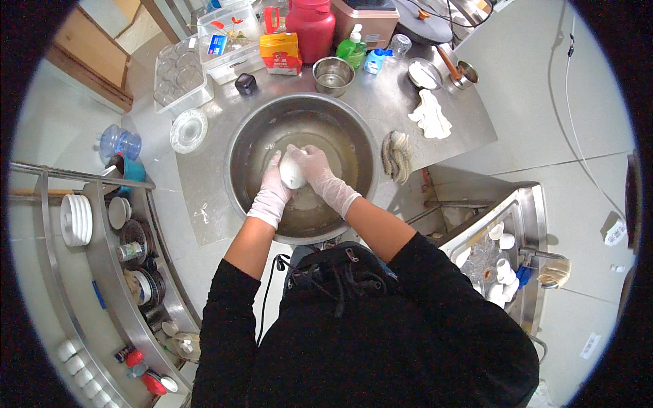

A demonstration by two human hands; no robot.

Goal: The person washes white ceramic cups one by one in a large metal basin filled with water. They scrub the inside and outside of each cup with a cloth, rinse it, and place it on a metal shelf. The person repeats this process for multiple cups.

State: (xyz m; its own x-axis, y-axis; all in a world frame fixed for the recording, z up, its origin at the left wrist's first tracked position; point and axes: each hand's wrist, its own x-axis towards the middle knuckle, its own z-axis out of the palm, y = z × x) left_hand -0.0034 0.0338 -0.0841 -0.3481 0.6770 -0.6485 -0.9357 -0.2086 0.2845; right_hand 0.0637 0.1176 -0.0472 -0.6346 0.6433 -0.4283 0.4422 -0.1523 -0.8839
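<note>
A large steel basin with cloudy liquid in it stands on the metal table before me. Over its middle, both my gloved hands hold a rounded white object, perhaps a cup or bowl; its exact kind cannot be told. My left hand grips it from the left side. My right hand lies on its upper right side, with the fingers partly hidden against it. Thin whitish gloves cover both hands past the wrists. Right of the basin lies a grey-and-white knitted glove or cloth.
Behind the basin stand a small steel pot, a green pump bottle, a red jug and a plastic bin of glasses. A white cloth lies at the right. A sink holds white cups; shelves with dishes stand left.
</note>
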